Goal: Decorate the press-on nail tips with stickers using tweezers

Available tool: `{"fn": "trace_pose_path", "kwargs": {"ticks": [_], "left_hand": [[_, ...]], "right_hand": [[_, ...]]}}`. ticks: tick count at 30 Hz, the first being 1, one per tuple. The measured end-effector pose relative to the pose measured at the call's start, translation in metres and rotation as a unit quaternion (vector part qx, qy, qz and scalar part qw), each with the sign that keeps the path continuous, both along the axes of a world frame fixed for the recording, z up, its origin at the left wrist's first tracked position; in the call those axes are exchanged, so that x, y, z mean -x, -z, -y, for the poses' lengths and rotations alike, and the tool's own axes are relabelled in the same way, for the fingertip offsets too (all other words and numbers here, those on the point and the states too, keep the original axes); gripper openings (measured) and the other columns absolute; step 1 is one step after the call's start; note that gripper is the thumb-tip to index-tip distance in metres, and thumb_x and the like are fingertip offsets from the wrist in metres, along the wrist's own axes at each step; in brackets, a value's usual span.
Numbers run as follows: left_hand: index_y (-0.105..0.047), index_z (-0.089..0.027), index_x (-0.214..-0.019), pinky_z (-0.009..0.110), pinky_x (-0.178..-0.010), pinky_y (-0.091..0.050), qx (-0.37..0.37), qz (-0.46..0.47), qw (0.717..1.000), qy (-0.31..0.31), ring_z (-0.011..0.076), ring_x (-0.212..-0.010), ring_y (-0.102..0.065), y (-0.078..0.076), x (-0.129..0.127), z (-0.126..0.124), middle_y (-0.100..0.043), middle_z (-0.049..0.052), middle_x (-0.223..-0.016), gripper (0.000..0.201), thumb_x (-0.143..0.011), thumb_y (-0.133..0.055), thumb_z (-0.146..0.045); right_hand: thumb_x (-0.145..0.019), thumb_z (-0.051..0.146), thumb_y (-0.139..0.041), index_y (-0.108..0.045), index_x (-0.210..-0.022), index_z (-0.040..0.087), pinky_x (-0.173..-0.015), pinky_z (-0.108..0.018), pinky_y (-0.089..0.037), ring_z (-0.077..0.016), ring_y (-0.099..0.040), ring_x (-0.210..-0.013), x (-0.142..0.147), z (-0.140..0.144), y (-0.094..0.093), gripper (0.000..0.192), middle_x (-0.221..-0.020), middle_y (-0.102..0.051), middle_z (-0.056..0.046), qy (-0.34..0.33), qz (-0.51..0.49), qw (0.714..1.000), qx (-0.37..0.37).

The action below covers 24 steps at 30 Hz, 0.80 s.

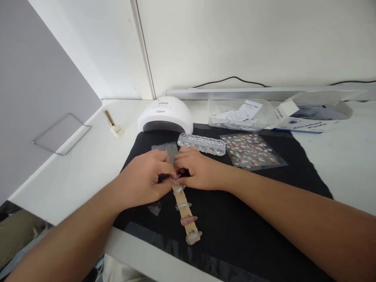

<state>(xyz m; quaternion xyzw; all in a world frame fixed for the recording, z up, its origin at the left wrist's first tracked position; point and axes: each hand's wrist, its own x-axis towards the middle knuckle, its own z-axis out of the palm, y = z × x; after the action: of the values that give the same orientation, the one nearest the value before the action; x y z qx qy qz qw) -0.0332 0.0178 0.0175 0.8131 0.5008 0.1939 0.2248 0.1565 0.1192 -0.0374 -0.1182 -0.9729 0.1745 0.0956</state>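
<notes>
A flat wooden stick (184, 210) lies on a black cloth (235, 223), with several clear mounts and false nails set across it. One pink false nail (188, 220) sits near its close end. At the far end, my left hand (143, 176) and my right hand (199, 168) meet, both with fingers closed in a pinch. Between the fingertips shows a small pinkish false nail (177, 177); the fingers partly hide it. Just behind my right hand is a clear compartment case (201, 143) of small decorations. A transparent sticker sheet (169, 149) lies partly behind my left hand.
A white nail lamp (166, 113) stands at the back. Right of it are a clear plastic box (241, 117) with packets and an open alcohol pad box (314, 123). A patterned sticker sheet (252, 150) lies on the cloth. A polish bottle (114, 123) lies at left.
</notes>
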Motion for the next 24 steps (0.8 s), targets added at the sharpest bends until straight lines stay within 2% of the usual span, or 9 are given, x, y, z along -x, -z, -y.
{"fn": "trace_pose_path", "kwargs": {"ticks": [3, 7, 16, 24], "left_hand": [[-0.079, -0.019, -0.085, 0.033, -0.073, -0.048, 0.000, 0.038, 0.999, 0.010, 0.0192, -0.085, -0.062, -0.0011, 0.0013, 0.0012, -0.064, 0.003, -0.083, 0.021, -0.086, -0.060, -0.010], [-0.075, -0.019, -0.084, 0.031, -0.072, -0.048, -0.026, 0.093, 0.995, -0.013, 0.0171, -0.083, -0.062, -0.0016, 0.0032, 0.0022, -0.063, 0.002, -0.085, 0.021, -0.085, -0.057, -0.008], [-0.063, -0.020, -0.077, 0.034, -0.070, -0.045, -0.024, 0.043, 0.997, -0.064, 0.0184, -0.081, -0.059, 0.0020, 0.0062, -0.0047, -0.061, 0.001, -0.081, 0.013, -0.079, -0.054, -0.010], [-0.067, -0.020, -0.081, 0.035, -0.071, -0.045, -0.011, 0.019, 0.997, -0.074, 0.0200, -0.082, -0.059, 0.0031, 0.0079, -0.0076, -0.063, 0.002, -0.082, 0.015, -0.079, -0.053, -0.013]], "right_hand": [[-0.099, 0.037, -0.067, -0.065, -0.127, 0.017, -0.094, -0.048, -0.061, -0.0249, -0.070, -0.110, 0.0007, -0.0004, 0.0001, 0.034, -0.129, -0.069, -0.010, 0.000, 0.005, 1.000, 0.001], [-0.099, 0.037, -0.067, -0.065, -0.127, 0.018, -0.094, -0.048, -0.061, -0.0251, -0.070, -0.111, 0.0009, -0.0007, -0.0001, 0.034, -0.129, -0.069, -0.010, -0.004, 0.007, 1.000, -0.001], [-0.099, 0.037, -0.067, -0.066, -0.126, 0.017, -0.093, -0.047, -0.061, -0.0245, -0.070, -0.109, -0.0001, 0.0001, 0.0000, 0.033, -0.127, -0.069, -0.010, 0.002, 0.007, 1.000, 0.005], [-0.099, 0.036, -0.067, -0.065, -0.127, 0.017, -0.094, -0.048, -0.061, -0.0250, -0.070, -0.110, 0.0017, 0.0019, 0.0023, 0.033, -0.129, -0.069, -0.010, 0.010, 0.014, 1.000, 0.008]]}}
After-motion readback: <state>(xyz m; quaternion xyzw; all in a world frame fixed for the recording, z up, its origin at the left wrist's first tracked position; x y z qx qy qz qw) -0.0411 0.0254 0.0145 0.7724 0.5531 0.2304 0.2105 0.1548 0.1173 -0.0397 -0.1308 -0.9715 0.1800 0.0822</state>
